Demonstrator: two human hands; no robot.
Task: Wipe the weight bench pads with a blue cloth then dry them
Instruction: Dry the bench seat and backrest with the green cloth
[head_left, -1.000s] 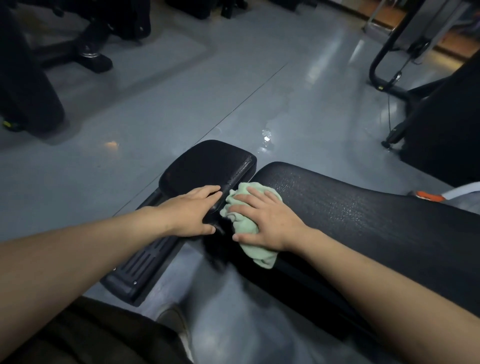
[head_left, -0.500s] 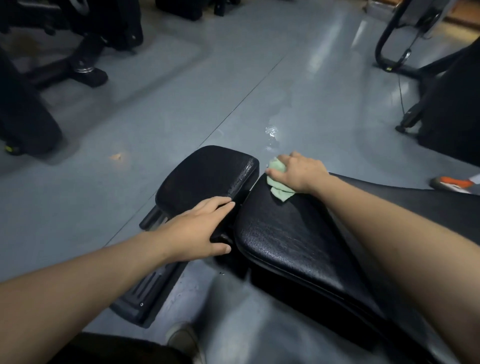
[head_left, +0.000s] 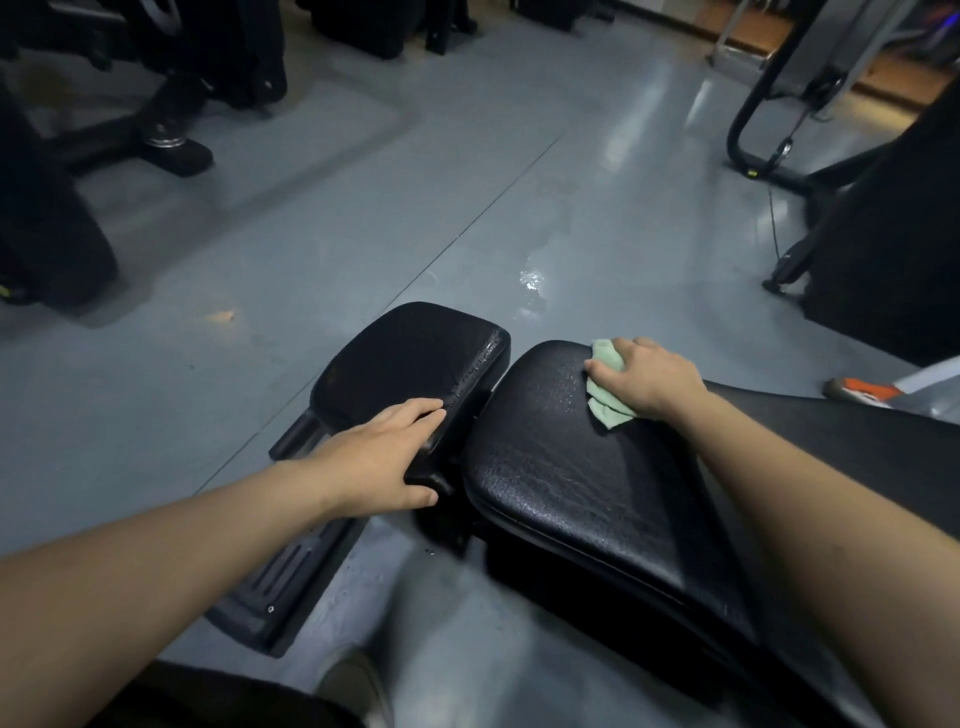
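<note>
**Cloth now at far corner of long pad**

Right hand (head_left: 652, 382) has carried the cloth (head_left: 608, 400) from the near edge of the long pad (head_left: 561, 467) across to its far corner w/ one sweep; left hand (head_left: 382, 460) has stayed put on the short pad (head_left: 405, 358).

Right grip: fingers curled over the bunched cloth, grasping it and pressing it onto the pad. Cloth looks pale green, not blue. It sticks out ahead of and below the grip; rest is under the palm.

Left grip: released, fingers flat on the short pad's near edge, thumb under the edge, bracing. Well to the left of the cloth grip.

Pad near the grip looks glossy, prob. damp. Judging: wipe pass still underway on the bench, drying not begun.

Containers: none in view.
</note>
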